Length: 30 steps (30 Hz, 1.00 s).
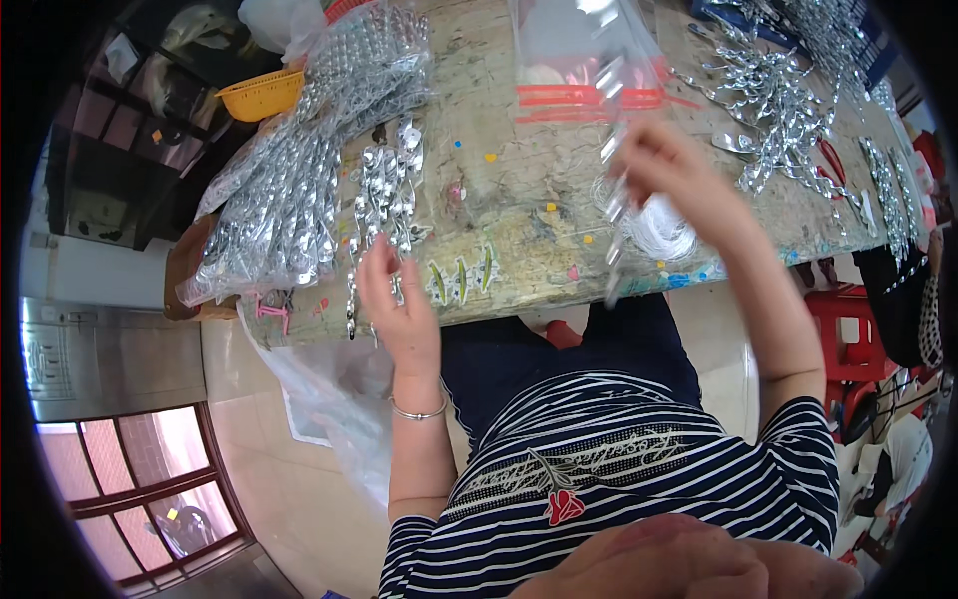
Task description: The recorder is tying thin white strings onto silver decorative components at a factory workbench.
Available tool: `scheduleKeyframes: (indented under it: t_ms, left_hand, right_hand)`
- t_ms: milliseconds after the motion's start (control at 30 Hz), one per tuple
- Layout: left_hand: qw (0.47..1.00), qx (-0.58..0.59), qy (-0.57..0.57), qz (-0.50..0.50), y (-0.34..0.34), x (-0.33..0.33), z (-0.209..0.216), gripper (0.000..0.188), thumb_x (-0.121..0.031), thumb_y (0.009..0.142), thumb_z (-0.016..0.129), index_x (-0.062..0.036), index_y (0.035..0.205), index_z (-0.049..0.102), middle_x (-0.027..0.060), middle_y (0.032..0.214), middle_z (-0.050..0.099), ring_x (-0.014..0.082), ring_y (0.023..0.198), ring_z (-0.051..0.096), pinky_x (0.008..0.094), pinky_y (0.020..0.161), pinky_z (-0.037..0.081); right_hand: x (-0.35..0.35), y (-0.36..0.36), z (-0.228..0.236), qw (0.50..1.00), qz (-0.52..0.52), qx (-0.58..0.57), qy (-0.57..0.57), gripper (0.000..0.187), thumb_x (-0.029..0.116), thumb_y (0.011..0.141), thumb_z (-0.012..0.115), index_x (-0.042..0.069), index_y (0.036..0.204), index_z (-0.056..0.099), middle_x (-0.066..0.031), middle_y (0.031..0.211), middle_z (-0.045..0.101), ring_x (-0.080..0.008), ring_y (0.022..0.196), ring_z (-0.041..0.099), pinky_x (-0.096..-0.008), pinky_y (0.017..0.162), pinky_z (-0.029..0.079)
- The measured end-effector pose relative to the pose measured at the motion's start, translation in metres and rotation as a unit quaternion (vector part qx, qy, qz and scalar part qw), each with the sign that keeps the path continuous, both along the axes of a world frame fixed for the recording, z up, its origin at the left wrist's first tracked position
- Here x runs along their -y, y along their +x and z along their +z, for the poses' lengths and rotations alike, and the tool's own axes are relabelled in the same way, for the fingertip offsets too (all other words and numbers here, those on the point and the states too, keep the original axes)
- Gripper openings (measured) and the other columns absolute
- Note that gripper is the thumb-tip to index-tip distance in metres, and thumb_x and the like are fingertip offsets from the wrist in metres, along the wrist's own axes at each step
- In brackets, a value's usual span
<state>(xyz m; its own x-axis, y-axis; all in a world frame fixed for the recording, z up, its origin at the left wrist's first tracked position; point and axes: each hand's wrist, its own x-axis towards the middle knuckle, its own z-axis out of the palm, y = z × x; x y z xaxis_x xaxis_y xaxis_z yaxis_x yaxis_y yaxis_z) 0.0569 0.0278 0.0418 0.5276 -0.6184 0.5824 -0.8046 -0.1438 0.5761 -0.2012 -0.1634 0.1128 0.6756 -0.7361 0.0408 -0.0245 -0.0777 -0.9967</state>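
Observation:
My right hand point(674, 175), a little blurred, is closed on a silver twisted strip point(610, 150) that hangs upright, above and beside a coil of white string point(661, 228). At the table's near edge, my left hand point(401, 304) has its fingers partly stretched and apart. It is beside a small bunch of silver twisted strips point(384, 185) laid lengthwise on the table. To its left is a clear plastic bag point(289, 215) full of more such strips. A loose heap of silver strips point(763, 100) lies at the far right.
The worn table point(519, 200) carries small coloured stickers and green leaf-shaped ones point(461, 278). A clear zip bag with red bands point(589, 80) lies at the back. A red-handled tool point(831, 162) is at the right, a yellow basket point(261, 97) at the far left. Red stools point(848, 334) stand right.

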Motion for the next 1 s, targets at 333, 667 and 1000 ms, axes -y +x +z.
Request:
scheduleKeyframes:
  t_ms: [333, 667, 1000]
  left_hand:
    - [0.845, -0.482, -0.062, -0.223, -0.045, 0.024, 0.017, 0.046, -0.009, 0.097, 0.042, -0.0027, 0.141, 0.031, 0.0102, 0.115, 0.051, 0.0125, 0.09, 0.056, 0.023, 0.073, 0.047]
    - [0.822, -0.536, 0.021, -0.193, -0.039, -0.017, -0.012, 0.028, -0.01, 0.095, 0.049, 0.0009, 0.121, 0.051, -0.0023, 0.078, 0.05, 0.0012, 0.058, 0.04, 0.0152, 0.048, 0.031]
    - [0.861, -0.409, 0.148, -0.265, -0.049, -0.044, -0.038, 0.027, -0.011, 0.094, 0.05, -0.0001, 0.119, 0.051, 0.0008, 0.084, 0.055, 0.0044, 0.06, 0.047, 0.0174, 0.053, 0.038]
  right_hand:
    - [-0.105, 0.075, -0.054, 0.973, 0.196, -0.103, 0.066, 0.009, 0.016, 0.091, 0.055, 0.007, 0.093, 0.055, -0.0032, 0.073, 0.057, -0.007, 0.063, 0.055, -0.0229, 0.056, 0.046]
    - [0.099, 0.066, -0.128, 0.94, -0.107, -0.205, -0.251, 0.022, 0.019, 0.086, 0.06, 0.001, 0.099, 0.062, -0.0082, 0.081, 0.063, -0.0168, 0.072, 0.058, -0.0299, 0.067, 0.047]
    - [0.101, 0.088, -0.13, 0.861, -0.163, -0.329, -0.353, 0.023, 0.023, 0.081, 0.063, 0.002, 0.089, 0.06, -0.018, 0.094, 0.06, -0.0348, 0.088, 0.058, -0.0419, 0.078, 0.046]
